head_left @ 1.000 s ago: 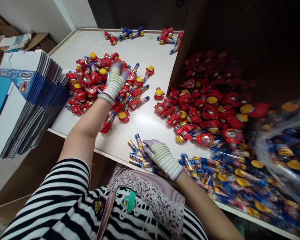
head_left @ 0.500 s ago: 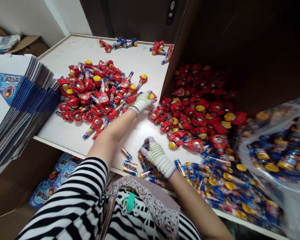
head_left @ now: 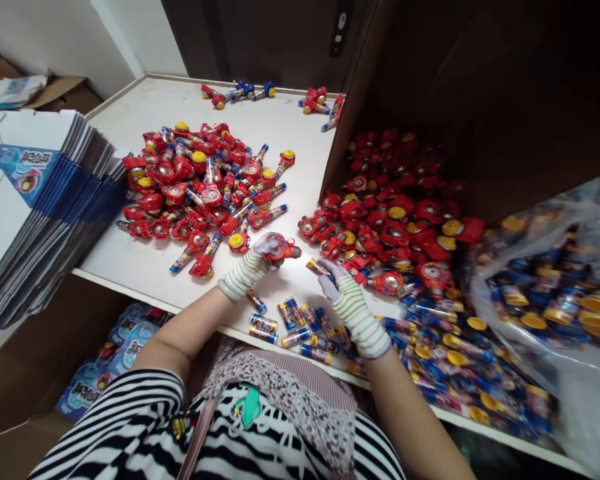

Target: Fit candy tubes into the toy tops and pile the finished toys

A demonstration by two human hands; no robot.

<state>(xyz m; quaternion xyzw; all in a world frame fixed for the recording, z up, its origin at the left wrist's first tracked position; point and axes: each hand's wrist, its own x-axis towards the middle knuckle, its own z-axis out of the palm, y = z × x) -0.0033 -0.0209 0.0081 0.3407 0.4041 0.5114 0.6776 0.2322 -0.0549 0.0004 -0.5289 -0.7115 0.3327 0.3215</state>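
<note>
My gloved left hand (head_left: pixel 249 268) grips a red toy launcher (head_left: pixel 284 248), its round face up and its short end pointing right. Between the fingertips of my gloved right hand (head_left: pixel 353 300) is a small printed tube (head_left: pixel 317 267) with a yellow end, held just right of the launcher and apart from it. Below the hands, several loose printed tubes (head_left: pixel 296 337) lie near the table's front edge. Left of my left hand spreads a heap of red launchers with tubes attached (head_left: pixel 211 195). Another heap of red launchers (head_left: pixel 397 237) lies behind my right hand.
A tall brown carton (head_left: pixel 460 100) opens over the right heap. Many blue and yellow tubes (head_left: pixel 460 367) and a clear plastic bag of them (head_left: pixel 570 373) are at right. Folded printed boxes (head_left: pixel 55 180) stack at left. A few toys (head_left: pixel 245 91) lie along the back edge.
My left hand has come back toward me from the far side with a red launcher in it. My right hand has lifted a tube from the loose ones and moved up and right.
</note>
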